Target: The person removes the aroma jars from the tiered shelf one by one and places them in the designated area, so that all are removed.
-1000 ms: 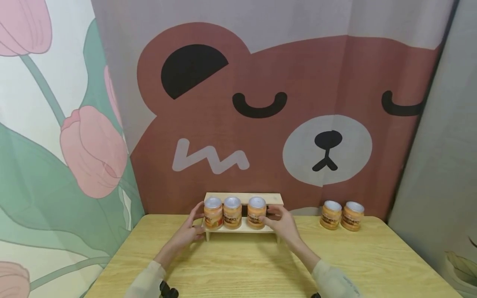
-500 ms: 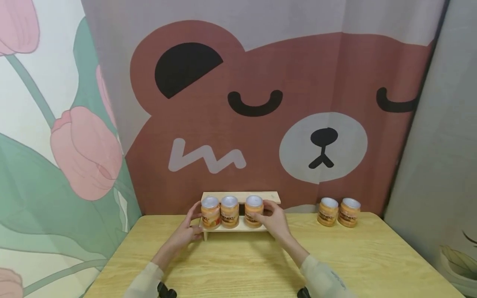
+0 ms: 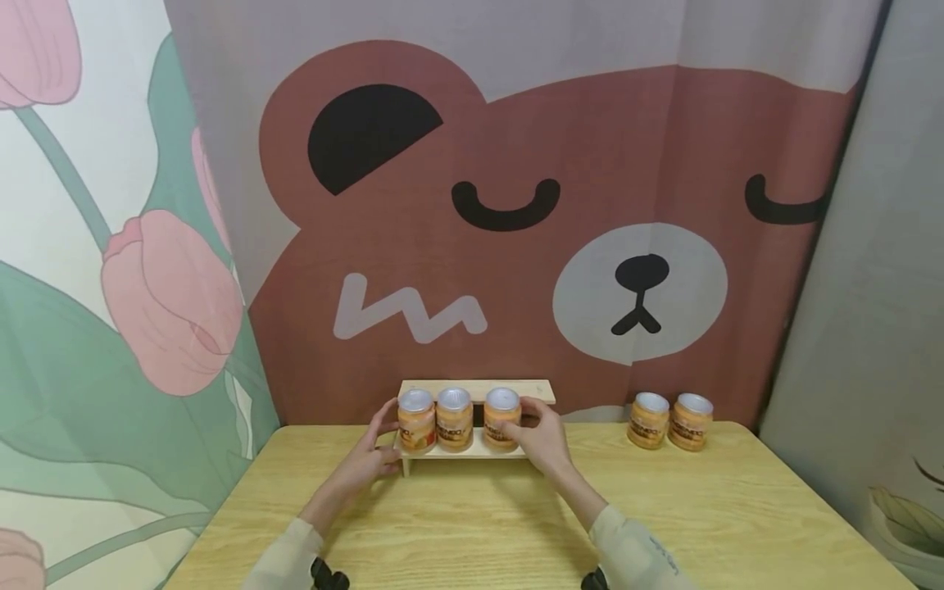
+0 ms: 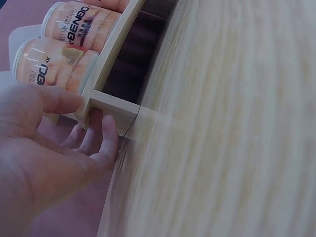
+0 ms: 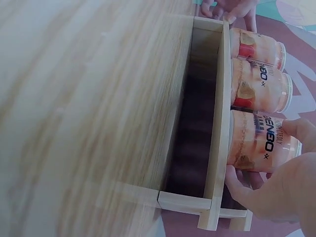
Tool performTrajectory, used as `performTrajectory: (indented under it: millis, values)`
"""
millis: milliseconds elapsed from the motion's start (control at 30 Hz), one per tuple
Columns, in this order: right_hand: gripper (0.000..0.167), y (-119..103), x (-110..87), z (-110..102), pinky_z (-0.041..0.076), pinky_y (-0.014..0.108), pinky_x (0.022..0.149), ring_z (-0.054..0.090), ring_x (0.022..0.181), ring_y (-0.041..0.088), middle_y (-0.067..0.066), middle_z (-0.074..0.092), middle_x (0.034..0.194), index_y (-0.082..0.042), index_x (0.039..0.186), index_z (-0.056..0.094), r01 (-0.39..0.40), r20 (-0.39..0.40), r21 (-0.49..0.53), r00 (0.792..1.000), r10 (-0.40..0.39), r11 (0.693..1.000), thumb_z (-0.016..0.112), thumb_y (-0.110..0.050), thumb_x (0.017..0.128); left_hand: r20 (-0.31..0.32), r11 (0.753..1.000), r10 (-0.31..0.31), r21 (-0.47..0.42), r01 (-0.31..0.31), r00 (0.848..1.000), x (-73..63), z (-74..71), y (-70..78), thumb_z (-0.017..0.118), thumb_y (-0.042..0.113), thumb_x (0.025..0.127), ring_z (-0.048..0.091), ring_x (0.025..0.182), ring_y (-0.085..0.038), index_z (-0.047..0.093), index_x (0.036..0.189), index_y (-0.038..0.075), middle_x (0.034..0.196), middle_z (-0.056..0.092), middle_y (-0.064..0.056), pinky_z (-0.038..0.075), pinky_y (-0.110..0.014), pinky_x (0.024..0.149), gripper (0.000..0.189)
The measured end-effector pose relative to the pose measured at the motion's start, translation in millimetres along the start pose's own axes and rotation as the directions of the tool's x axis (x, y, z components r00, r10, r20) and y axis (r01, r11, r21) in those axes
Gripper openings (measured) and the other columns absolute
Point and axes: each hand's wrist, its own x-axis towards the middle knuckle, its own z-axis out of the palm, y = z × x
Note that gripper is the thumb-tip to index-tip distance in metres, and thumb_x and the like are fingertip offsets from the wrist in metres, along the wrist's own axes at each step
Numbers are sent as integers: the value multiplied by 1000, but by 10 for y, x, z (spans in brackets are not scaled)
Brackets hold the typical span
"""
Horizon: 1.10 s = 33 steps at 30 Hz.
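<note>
A small two-tier wooden rack (image 3: 529,388) stands at the table's back edge, with three orange-labelled cans with silver lids on its lower board. My right hand (image 3: 547,438) grips the rightmost can (image 3: 497,424), thumb in front and fingers round its far side. In the right wrist view, that can (image 5: 253,140) stands with its base at the board. At the rack's left end, my left hand (image 3: 367,457) holds the rack's end, thumb on the board edge and fingers curled by the leg (image 4: 114,106). The left can (image 3: 416,426) and middle can (image 3: 454,424) stand close together.
Two more orange cans, a nearer-left one (image 3: 649,422) and one beside it (image 3: 691,424), stand at the table's back right. A bear-print curtain (image 3: 413,246) hangs behind the wooden table (image 3: 457,524). A potted plant (image 3: 910,516) is at far right.
My right hand has come in leftward and wrapped further round the rightmost can. The head view has shifted slightly. My left hand keeps its hold on the rack's end.
</note>
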Motion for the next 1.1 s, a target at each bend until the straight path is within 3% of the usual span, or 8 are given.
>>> performTrajectory:
  millis: [500,767,967,1100]
  values:
    - [59,39,-11,6,54,43,86,65,101,27,9,68,113,-5,134,61,18,-22,21,1000,-17,1000,86,-20,83,0,1000,-11,3,11,1000,-22,-1,-8,54,-2,97,58,115,-36,6,163,40,159,16,-20,51,-51,88,92]
    - [71,52,-2,-39,56,40,80,62,109,33,14,64,123,-8,148,52,37,45,39,998,-39,999,83,-11,85,4,1000,-3,0,3,1000,26,41,10,56,-3,95,59,114,-34,7,164,38,159,20,-19,52,-48,86,94]
    - [70,52,-21,-24,53,46,89,60,114,32,13,60,129,-7,148,50,42,134,53,990,-49,998,82,-19,88,-16,1000,-11,4,11,1000,9,15,-1,56,-4,94,59,114,-35,9,164,39,159,20,-20,52,-47,86,94]
    - [65,-11,-71,-56,53,49,90,61,113,37,17,60,129,-2,146,52,65,158,101,984,-81,993,81,-13,88,-17,1000,-12,10,12,1000,9,42,-2,56,-3,96,55,120,-39,9,163,40,158,19,-20,51,-50,87,93]
